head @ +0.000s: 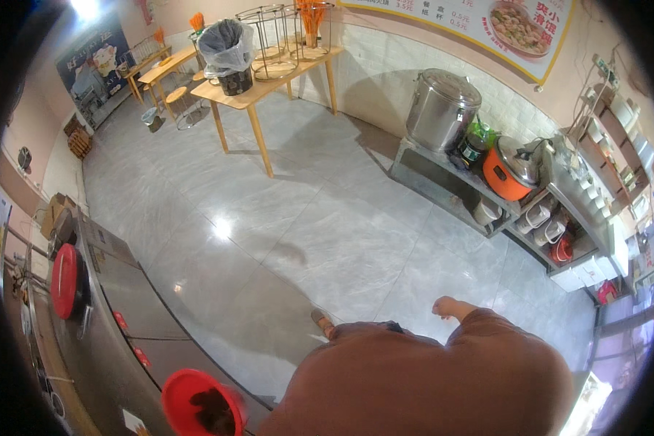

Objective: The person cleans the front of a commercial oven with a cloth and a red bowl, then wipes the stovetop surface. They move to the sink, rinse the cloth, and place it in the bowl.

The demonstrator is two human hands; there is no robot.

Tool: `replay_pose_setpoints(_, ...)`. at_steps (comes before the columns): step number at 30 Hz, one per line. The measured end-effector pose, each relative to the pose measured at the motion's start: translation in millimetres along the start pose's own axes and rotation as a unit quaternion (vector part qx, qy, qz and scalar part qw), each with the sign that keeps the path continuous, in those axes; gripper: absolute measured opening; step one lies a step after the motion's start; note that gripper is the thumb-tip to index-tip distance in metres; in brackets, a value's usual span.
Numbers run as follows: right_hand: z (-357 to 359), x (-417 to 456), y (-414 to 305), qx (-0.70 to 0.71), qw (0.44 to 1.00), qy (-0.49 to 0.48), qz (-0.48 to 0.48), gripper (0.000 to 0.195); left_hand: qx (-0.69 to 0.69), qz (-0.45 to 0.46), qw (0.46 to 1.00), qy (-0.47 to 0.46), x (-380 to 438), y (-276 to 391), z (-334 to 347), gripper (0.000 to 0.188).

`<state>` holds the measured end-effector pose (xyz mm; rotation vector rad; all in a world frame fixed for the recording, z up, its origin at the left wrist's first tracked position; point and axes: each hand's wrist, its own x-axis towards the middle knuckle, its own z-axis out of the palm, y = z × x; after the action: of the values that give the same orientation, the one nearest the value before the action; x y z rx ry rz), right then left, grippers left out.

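Note:
My right hand [451, 308] hangs beside my brown top at the lower centre right, over the grey tiled floor [327, 240]. It holds nothing that I can see, and its fingers are loosely bent. My left hand is out of view. At the bottom left a red plastic basin [175, 400] with a dark, wet-looking thing in it is by the metal counter [158, 305]; what supports it is hidden. A shoe [321, 322] shows below my top.
Ahead, a wooden table [272, 87] bears a lined black bin [235, 82] and wire stands [275, 52]. At right, a metal shelf [441, 182] holds a large steel pot [441, 111] and an orange cooker [504, 173]. A red lid [65, 280] lies on the left counter.

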<state>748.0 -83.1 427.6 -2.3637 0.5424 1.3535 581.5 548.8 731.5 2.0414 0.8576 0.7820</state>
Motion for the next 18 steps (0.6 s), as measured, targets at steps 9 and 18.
replay_pose_setpoints(9, -108.1, 73.0, -263.1, 0.035, 0.978, 0.039, -0.2, 0.021, -0.42, -0.239, 0.85, 0.209, 115.1, 29.2, 45.5, 0.029)
replay_pose_setpoints(18, -165.9, 148.7, -535.8, 0.057, 0.936, -0.015, -0.348, 0.029, -0.436, -0.253, 0.826, 0.252, 243.7, 13.4, 82.5, 0.018)
